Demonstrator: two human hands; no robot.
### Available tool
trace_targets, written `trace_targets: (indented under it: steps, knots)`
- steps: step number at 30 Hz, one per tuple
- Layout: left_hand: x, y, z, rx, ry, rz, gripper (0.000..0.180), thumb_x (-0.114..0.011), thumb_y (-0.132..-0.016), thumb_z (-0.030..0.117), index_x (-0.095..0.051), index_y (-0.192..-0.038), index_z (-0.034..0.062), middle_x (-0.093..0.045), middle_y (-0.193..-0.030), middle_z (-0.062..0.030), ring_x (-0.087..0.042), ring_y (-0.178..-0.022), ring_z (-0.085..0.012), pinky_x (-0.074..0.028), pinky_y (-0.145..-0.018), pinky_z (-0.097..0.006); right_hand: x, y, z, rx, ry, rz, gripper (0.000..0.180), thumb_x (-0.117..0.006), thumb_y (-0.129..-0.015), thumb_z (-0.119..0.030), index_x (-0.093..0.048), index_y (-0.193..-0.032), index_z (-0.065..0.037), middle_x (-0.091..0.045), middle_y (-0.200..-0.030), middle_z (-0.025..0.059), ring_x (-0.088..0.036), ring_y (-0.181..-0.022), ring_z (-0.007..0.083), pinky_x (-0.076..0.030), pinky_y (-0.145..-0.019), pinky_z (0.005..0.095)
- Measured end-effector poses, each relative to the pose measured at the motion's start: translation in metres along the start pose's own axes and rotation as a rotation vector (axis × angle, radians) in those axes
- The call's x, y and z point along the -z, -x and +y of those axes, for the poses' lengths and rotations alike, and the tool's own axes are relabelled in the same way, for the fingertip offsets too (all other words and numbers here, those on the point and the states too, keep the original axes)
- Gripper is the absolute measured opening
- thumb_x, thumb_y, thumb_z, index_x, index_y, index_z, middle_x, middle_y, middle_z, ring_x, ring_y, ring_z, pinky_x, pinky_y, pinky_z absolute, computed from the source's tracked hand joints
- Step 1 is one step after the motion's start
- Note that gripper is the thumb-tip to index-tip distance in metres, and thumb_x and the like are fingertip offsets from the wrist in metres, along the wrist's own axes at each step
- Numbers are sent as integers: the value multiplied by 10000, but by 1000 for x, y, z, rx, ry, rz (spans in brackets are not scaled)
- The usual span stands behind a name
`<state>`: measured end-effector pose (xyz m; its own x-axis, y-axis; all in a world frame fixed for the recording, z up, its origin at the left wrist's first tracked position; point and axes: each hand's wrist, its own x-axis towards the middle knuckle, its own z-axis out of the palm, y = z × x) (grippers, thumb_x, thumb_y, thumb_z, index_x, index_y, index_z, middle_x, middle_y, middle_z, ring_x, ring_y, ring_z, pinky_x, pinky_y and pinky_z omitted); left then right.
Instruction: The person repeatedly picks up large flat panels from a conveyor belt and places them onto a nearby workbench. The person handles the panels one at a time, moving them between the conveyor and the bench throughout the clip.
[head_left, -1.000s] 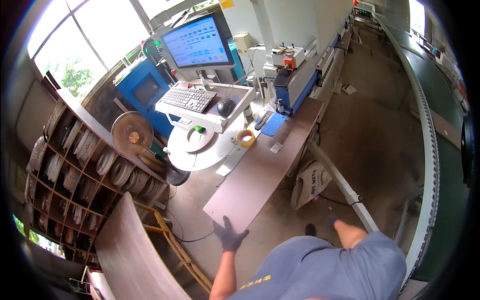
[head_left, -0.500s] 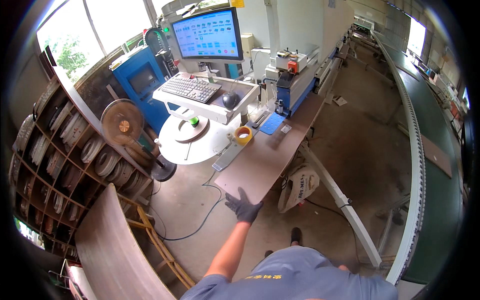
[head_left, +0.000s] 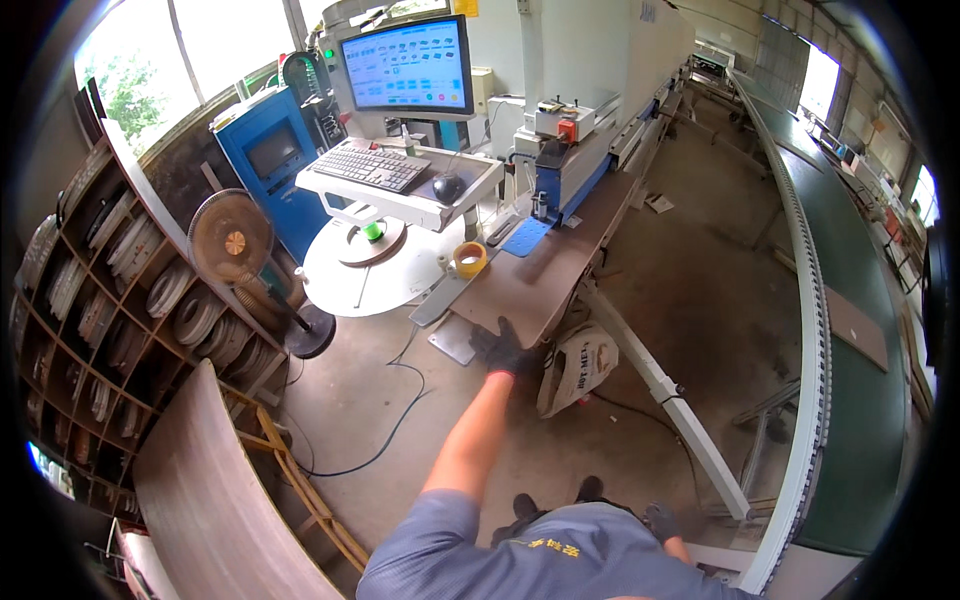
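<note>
The board (head_left: 540, 297) runs alongside the machine (head_left: 580, 180), its near end jutting out in front. The gloved left hand (head_left: 500, 348) touches that end, grip spread; the right hand (head_left: 662, 522) hangs well apart from the machine, its grip impossible to tell. Tape (head_left: 469, 260) sits in front of the machine, to the left.

Fan (head_left: 231, 236) left, panel (head_left: 520, 300) centre, conveyor (head_left: 865, 270) right

Left forearm (head_left: 470, 425) bare, extended forward, grey-blue sleeve (head_left: 435, 525) above, left hand (head_left: 499, 348) dark-gloved, fingers parted, right hand (head_left: 660, 521) dark-gloved, lowered beside the torso (head_left: 590, 555), finger pose too small to tell
</note>
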<state>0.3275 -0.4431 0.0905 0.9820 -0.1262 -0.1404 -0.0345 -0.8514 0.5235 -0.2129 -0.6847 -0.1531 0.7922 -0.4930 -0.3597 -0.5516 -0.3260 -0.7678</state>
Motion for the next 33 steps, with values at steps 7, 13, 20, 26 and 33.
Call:
trace_targets:
  steps: [7, 13, 20, 26, 33]
  knots:
    - [-45, 15, -94, -494, -397, 334, 618, -456, -883, 421, -371, -1392, 81, -297, -1470, -184, -249, -1352, -419, -121, -1121, -539, 67, 7, 37, 63, 460, 198, 382, -467, -902, -258, -551, -1220, -62, -576, -1230, 124, -537, -1125, 229, -427, -937, 376]
    - [-154, 155, -232, -6, -428, -700, 513, -545, -819, 469, -635, -1131, 73, -579, -1225, -188, -553, -1117, -324, -443, -919, -444, 203, 3, 20, -65, 129, 926, 416, -512, -926, -296, -563, -1206, 8, -592, -1210, 140, -561, -1099, 264, -421, -943, 364]
    - [-250, 357, -264, -79, -287, -1096, 455, -529, -857, 434, -621, -1144, 93, -596, -1145, -109, -557, -1023, -275, -432, -851, -402, 380, 104, 111, -299, 184, 1309, 430, -475, -956, -334, -585, -1162, 26, -610, -1150, 188, -569, -1057, 281, -425, -943, 355]
    - [-286, 374, -191, -74, -187, -1022, 304, -574, -864, 292, -648, -1053, 65, -639, -983, -82, -598, -845, -211, -466, -697, -334, 404, 135, 275, -144, -753, 1483, 411, -611, -869, -329, -606, -1165, -44, -621, -1112, 92, -575, -970, 255, -467, -861, 344]
    - [-339, 309, -126, -194, 304, -921, 178, -645, -846, 171, -656, -977, 51, -657, -841, -69, -628, -672, -186, -471, -533, -279, 384, 167, 304, -367, -1342, 1488, 241, -567, -885, -319, -568, -773, -105, -522, -656, 11, -489, -555, 151, -393, -498, 305]
